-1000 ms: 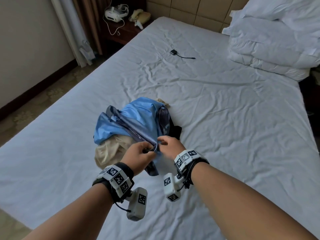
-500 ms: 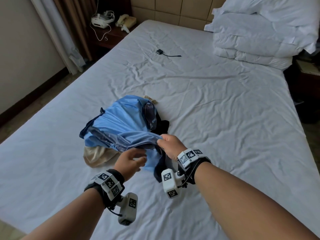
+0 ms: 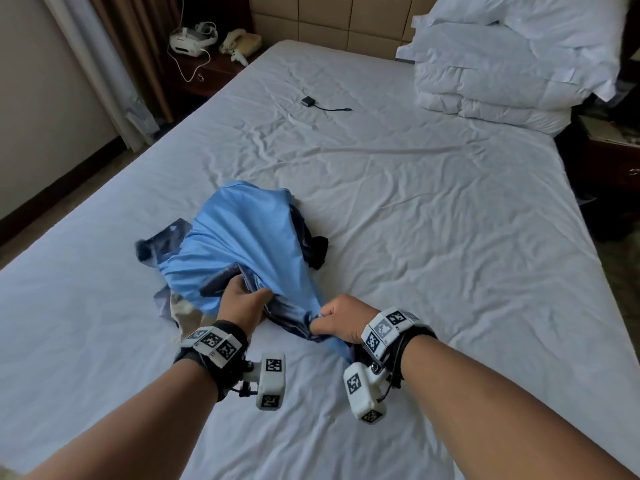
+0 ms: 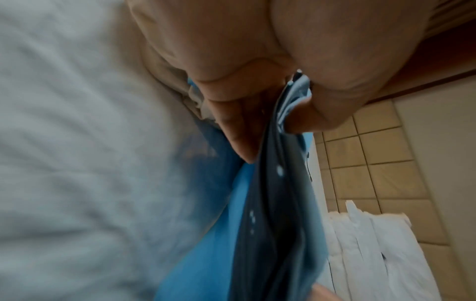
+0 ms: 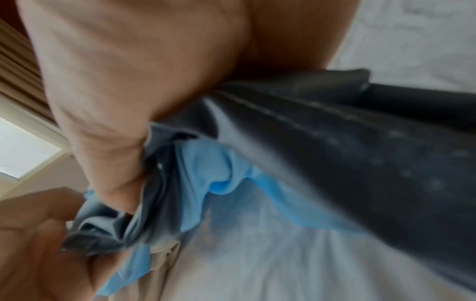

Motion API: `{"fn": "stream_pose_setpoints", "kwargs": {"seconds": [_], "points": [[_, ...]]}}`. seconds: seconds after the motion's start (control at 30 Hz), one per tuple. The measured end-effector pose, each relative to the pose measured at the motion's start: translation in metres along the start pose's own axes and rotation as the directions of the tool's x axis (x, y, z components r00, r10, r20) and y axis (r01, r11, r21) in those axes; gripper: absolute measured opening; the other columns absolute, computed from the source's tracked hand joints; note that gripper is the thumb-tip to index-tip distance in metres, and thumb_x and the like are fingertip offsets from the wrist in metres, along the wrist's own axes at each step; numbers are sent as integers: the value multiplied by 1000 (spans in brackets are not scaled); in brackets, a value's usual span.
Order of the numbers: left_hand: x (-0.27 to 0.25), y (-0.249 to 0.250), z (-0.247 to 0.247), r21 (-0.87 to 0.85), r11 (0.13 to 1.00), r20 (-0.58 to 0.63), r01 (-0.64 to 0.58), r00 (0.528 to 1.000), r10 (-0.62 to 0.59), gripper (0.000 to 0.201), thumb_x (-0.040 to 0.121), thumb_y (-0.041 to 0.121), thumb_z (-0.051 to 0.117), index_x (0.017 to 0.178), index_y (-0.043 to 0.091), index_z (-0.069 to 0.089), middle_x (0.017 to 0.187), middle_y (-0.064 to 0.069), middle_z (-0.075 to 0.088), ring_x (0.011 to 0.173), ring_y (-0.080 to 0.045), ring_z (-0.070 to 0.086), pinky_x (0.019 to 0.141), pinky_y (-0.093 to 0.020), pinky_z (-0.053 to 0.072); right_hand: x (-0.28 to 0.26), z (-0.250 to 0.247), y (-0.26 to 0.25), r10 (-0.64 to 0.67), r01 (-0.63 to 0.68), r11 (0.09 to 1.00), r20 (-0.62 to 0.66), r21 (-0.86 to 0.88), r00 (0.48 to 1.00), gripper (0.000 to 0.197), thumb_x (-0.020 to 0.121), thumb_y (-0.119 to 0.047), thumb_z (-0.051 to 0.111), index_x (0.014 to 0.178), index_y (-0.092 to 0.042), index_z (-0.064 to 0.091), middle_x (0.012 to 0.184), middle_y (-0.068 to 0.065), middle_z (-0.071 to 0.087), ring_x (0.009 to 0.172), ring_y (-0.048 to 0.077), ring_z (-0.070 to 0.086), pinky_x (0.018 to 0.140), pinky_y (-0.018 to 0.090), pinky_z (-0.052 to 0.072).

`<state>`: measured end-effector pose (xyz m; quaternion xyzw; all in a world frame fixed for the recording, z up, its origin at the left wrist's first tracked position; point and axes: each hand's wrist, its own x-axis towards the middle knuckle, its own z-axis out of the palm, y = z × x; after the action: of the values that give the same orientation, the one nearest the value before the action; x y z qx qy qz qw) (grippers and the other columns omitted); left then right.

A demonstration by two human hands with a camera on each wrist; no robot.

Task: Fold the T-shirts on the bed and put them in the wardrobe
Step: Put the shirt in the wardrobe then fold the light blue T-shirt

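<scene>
White sheet covers one bed (image 3: 433, 209); one stack of folded bedding (image 3: 491, 74) lies at its head. One blue T-shirt (image 3: 242, 237) with dark trim is bunched mid-bed, over a beige garment (image 3: 183, 308) and a black one (image 3: 317, 251). Two hands hold the shirt's near edge: left hand (image 3: 242, 299) clenched on a dark fold, right hand (image 3: 341, 322) pinching the hem just beside it. One small black device (image 3: 307, 101) with a cord lies well beyond.

Head camera: above, facing down along bed (image 3: 415, 202) toward headboard (image 3: 329, 22). Wrist cameras: very close under palms, blurred. All share blue T-shirt (image 3: 242, 244).
</scene>
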<state>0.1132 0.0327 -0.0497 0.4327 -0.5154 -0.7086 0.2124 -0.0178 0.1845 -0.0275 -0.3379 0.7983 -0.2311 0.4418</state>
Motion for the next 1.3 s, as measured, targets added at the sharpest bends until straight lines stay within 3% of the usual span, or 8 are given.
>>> {"fn": "stream_pose_setpoints", "kwargs": {"seconds": [0.2,0.5,0.73,0.83,0.93,1.07,1.2,1.3], "points": [[-20,-14,35,-7,994,155,112,982,-109,22,91,23,72,109,10,68,92,-13,76,86,-33,74,74,-51,61,-19,-14,27,254,-221,916,57,-335,966,33,81,-37,69,62,-18,51,62,-1,55,55,18,50,50,25,37],[6,-60,29,300,943,-50,147,989,-139,37,58,21,72,78,-10,65,77,-27,70,77,-46,70,71,-56,61,-65,-13,104,504,-320,660,84,-680,859,53,64,-52,72,102,-16,71,94,3,72,85,23,70,73,29,55],[-50,-67,30,569,815,166,-114,986,21,11,69,12,62,70,2,61,64,-8,61,60,-24,57,55,-29,46,-79,24,129,372,-329,840,17,-432,928,64,54,-58,61,96,-12,75,95,7,73,87,19,66,81,30,56],[-69,-73,23,690,674,344,-265,939,17,16,75,21,64,84,8,67,80,-8,70,74,-22,65,65,-32,53,-90,31,109,235,-233,972,-182,34,955,33,76,-47,78,90,-18,77,80,-6,73,78,7,65,76,24,51],[-86,-73,24,744,471,522,-474,852,32,37,70,40,55,95,15,66,92,-5,71,86,-24,66,79,-37,55,-87,37,74,114,-14,957,-332,290,936,33,84,-46,77,111,-28,71,109,-11,72,105,7,66,93,24,50],[-101,-76,32,729,187,674,-658,738,-29,70,72,51,33,127,19,62,121,-7,67,113,-27,63,95,-38,50,-79,56,23,-46,105,979,-313,174,949,71,74,-52,82,136,-24,62,136,-8,58,126,8,53,108,25,40],[-117,-77,24,786,41,613,-617,769,-180,66,92,52,39,141,11,52,141,-14,54,133,-29,50,110,-37,39,-85,73,13,1,20,994,-192,106,981,56,80,-47,80,130,-22,67,123,-8,64,114,9,60,96,22,46],[-116,-88,14,700,15,713,-714,698,-59,50,84,56,58,126,29,58,124,-2,64,117,-22,60,99,-33,47,-89,74,22,-36,71,990,-267,122,963,25,82,-28,78,105,-17,77,98,-5,73,90,8,66,91,32,54]]}}
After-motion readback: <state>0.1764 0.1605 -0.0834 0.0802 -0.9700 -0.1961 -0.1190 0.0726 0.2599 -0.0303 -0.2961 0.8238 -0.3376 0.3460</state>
